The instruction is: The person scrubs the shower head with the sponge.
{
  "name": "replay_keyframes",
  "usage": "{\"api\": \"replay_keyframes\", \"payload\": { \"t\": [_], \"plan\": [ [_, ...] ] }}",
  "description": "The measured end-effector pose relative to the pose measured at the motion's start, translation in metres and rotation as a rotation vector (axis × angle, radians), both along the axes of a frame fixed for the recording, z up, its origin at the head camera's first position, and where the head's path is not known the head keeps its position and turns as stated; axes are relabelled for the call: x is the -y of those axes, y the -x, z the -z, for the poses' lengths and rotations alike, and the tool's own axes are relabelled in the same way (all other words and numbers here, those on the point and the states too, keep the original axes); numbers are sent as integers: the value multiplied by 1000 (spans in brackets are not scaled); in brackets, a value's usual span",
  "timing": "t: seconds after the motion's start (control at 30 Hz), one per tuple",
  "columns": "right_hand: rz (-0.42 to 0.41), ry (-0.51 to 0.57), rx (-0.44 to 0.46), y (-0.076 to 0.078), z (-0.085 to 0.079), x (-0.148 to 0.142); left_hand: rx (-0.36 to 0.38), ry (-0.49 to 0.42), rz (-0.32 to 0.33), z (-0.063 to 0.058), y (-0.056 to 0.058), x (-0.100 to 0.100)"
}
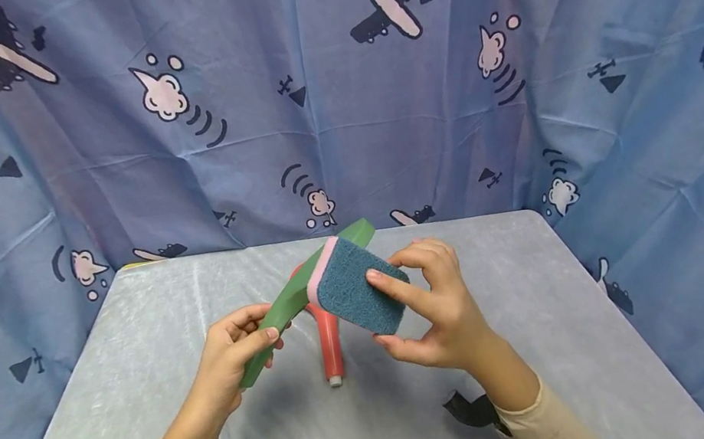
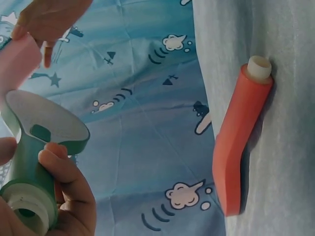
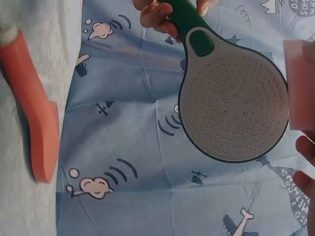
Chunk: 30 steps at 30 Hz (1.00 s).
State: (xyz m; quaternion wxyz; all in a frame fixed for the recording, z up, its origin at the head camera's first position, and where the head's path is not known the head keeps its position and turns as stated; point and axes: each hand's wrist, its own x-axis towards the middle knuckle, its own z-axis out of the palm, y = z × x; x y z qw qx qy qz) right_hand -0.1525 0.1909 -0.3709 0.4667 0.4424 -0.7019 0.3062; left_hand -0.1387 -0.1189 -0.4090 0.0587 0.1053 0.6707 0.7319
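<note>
My left hand (image 1: pixel 234 352) grips the handle of a green shower head (image 1: pixel 288 298), lifted above the table and slanting up to the right. Its grey spray face (image 3: pixel 236 105) with many small nozzles shows in the right wrist view. A sponge, blue-green (image 1: pixel 359 284) on one side and pink (image 3: pixel 300 86) on the other, is held by my right hand (image 1: pixel 439 302) with fingers and thumb at its edges. The sponge's pink side meets the rim of the shower head. Behind them on the table lies a red shower head (image 2: pixel 241 132), partly hidden in the head view.
The grey-covered table (image 1: pixel 559 371) spreads beneath both hands. A blue curtain (image 1: pixel 332 98) printed with planes and clouds hangs behind it and along both sides. Black straps (image 1: pixel 471 409) stick out at the wrists.
</note>
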Motion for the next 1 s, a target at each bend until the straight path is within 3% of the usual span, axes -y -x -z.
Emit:
{"api": "replay_keyframes", "payload": {
  "t": [0.13,0.3,0.4,0.57,0.67,0.87,1.0],
  "plan": [
    [50,56,25,6,-1,-7,-25,-4,28,0,1,0],
    [95,160,233,12,3,-18,-54,-4,53,3,2,0],
    [32,157,284,10,2,-20,-78,-8,76,5,3,1],
    [-100,124,173,9,-2,-20,-142,-31,139,7,5,3],
    [-85,169,149,13,-1,-21,-183,-46,184,7,5,3],
    [-33,256,314,18,5,-28,-264,-49,257,8,4,4],
    [-139,301,366,16,5,-29,-304,-61,330,7,5,4]
  ]
}}
